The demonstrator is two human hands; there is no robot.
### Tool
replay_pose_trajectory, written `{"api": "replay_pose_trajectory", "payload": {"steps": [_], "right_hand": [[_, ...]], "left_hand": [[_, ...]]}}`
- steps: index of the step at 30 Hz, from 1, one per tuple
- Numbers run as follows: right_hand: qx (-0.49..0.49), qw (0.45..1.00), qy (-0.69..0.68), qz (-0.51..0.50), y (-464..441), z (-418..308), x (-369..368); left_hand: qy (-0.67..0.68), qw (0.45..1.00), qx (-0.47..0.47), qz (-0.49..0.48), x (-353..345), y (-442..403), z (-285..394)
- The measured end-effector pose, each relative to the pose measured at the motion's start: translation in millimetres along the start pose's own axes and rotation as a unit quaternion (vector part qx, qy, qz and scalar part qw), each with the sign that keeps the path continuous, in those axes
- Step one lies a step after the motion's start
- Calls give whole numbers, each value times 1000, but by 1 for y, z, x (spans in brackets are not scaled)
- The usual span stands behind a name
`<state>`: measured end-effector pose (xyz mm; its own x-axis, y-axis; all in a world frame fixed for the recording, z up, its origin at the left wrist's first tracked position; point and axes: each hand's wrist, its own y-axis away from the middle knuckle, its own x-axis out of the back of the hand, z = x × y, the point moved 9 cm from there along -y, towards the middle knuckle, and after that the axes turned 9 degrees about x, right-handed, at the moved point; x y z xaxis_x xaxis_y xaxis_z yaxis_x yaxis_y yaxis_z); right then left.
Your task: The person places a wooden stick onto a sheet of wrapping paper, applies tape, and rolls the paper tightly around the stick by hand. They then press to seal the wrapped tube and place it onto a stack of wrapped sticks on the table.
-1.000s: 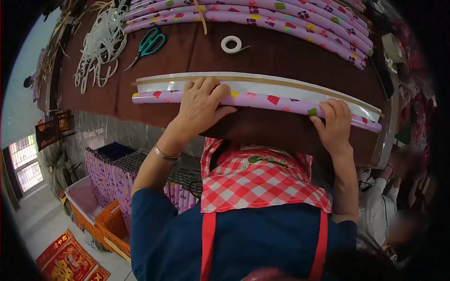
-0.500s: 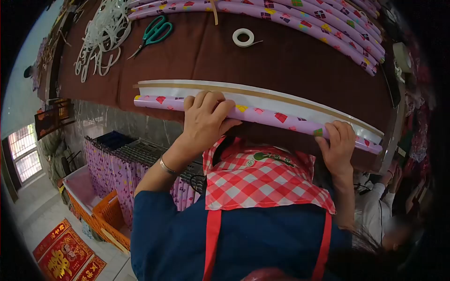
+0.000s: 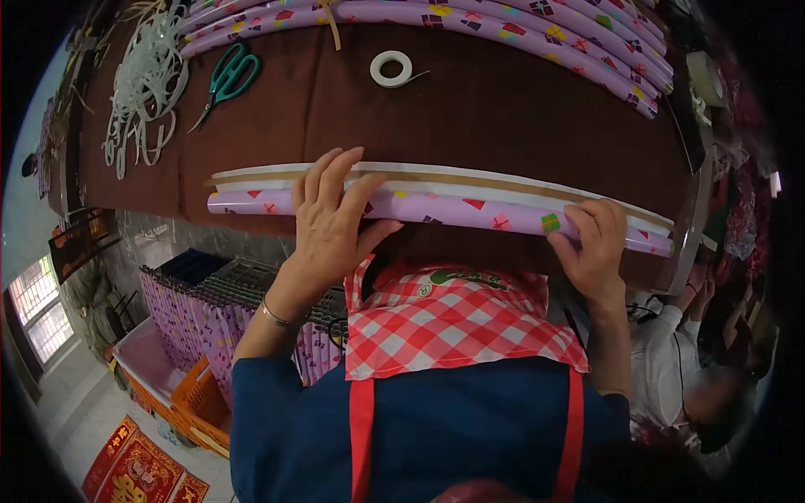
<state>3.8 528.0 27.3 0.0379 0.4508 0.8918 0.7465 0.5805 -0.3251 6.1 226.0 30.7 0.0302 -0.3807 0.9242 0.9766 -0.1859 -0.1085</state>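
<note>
Slim glossy purple tube with a gift-box print (image 3: 444,210) lies lengthwise along the near edge of the dark-brown, cloth-like table cover (image 3: 277,109). Left end sticks out free past the left hand (image 3: 329,210): fingers spread over the tube, thumb apart on the near side, no clench. Pressure: can't tell. Along the far side runs a white flap (image 3: 260,185), flat tan strip (image 3: 436,178) lengthwise on it. Right hand (image 3: 597,243) is curled over the tube near its right end, fingers bent on top, thumb in front, gripping.

Handling, my read: light; stiff-ish lengthwise, soft across, so dents and creases easily. Slick face, could skid under dry fingers. Hold at two well-spaced points inboard of the ends, light even pressure. Flap likely springy; tan strip probably the stiffest part.

Materials, left to right:
- tangle of thin white ribbon-like strips (image 3: 147,80), limp, loopy
- scissors with teal looped handles (image 3: 235,74), slim blades
- small white ring-shaped tape roll (image 3: 407,65), thin tail loose to the right
- stack of glossy purple printed tubes (image 3: 470,21) at the back, bowed by the lens

Tube stock: paper or film, can't tell.
</note>
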Motion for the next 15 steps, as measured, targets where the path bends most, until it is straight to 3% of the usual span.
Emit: {"api": "replay_pose_trajectory", "payload": {"steps": [15], "right_hand": [[25,1000,8,-6,-34,20,3]], "left_hand": [[-16,999,12,-48,-9,-40,-16]]}}
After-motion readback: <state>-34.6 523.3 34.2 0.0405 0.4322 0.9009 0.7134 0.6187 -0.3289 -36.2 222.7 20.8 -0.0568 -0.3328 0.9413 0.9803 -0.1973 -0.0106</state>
